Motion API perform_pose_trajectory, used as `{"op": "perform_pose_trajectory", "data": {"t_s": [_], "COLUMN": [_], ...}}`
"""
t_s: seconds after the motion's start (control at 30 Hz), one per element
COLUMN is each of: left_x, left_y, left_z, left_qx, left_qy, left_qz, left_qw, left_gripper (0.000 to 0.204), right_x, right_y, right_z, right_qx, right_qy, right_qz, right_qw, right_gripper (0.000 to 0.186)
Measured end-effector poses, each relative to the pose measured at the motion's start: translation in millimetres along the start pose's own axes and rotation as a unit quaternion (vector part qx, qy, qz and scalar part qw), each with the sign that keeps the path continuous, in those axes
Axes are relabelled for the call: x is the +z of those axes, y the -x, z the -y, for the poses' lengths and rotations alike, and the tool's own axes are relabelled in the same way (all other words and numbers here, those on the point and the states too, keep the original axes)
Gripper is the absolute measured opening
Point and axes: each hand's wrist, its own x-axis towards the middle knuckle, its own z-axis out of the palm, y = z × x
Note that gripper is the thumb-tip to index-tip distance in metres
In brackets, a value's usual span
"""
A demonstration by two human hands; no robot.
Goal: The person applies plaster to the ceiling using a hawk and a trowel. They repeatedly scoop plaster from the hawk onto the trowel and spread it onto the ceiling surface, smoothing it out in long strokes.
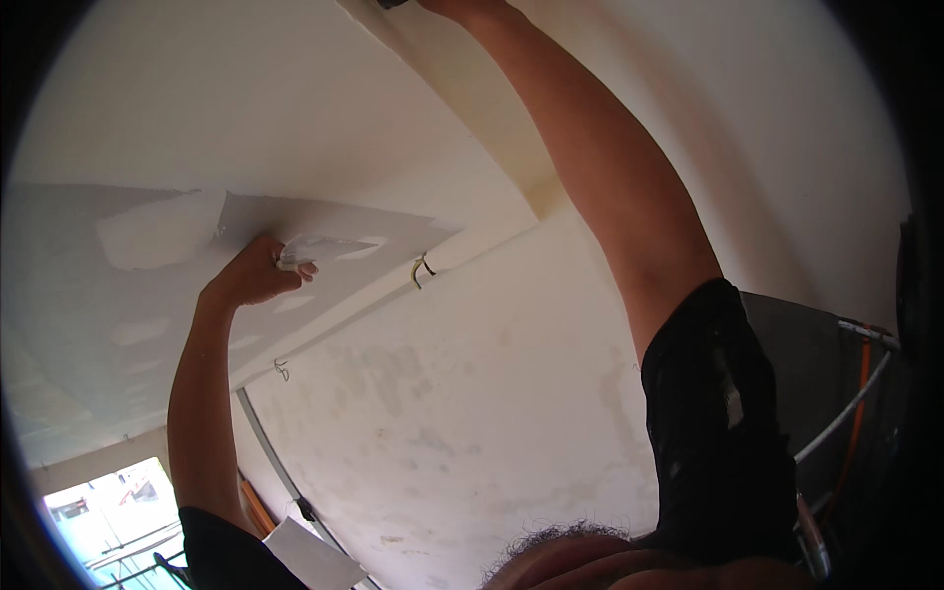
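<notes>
My left hand (258,273) is raised to the ceiling, its fingers closed round a putty knife (329,248) smeared with white filler. The blade lies close to the grey, unpainted part of the ceiling (69,236); I cannot tell whether it touches. A pale filler patch (162,231) is spread left of that hand. My right arm reaches up along the white ceiling edge, and only part of my right hand (457,6) shows at the top border. Beside it is a dark thing (390,3), cut off by the frame, that the hand seems to grip.
A stained, pale wall (472,393) stands below the ceiling. Loose wires (422,267) poke out near their joint, with another wire loop (281,370) farther left. A metal strip (270,442) runs down the wall. A bright window opening (113,521) is at lower left; a dark panel (796,364) stands right.
</notes>
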Motion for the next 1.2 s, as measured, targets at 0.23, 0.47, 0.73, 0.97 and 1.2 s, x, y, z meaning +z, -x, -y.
{"op": "perform_pose_trajectory", "data": {"t_s": [0.23,0.47,0.73,0.97,1.2], "left_x": [-1.5,-1.4,-5.5,-3.8,-3.7], "left_y": [-0.9,-4.0,-6.4,-1.6,2.3], "left_z": [4.5,10.7,5.2,-6.4,-1.1], "left_qx": [0.017,0.029,0.003,-0.028,-0.013], "left_qy": [0.008,0.008,-0.018,-0.044,0.002], "left_qz": [0.007,0.014,0.02,0.013,0.011], "left_qw": [1.0,0.999,1.0,0.999,1.0], "left_gripper": [0.027,0.028,0.028,0.029,0.029], "right_x": [5.9,7.8,25.1,21.3,-7.9], "right_y": [-10.9,-13.5,-18.1,-12.3,-0.6], "right_z": [0.3,4.2,3.8,-6.6,7.7], "right_qx": [-0.026,-0.023,-0.013,-0.054,-0.009], "right_qy": [0.028,0.038,0.055,0.078,-0.005], "right_qz": [-0.003,-0.009,-0.068,-0.167,-0.067], "right_qw": [0.999,0.999,0.996,0.981,0.998], "right_gripper": [0.042,0.042,0.048,0.051,0.042]}}
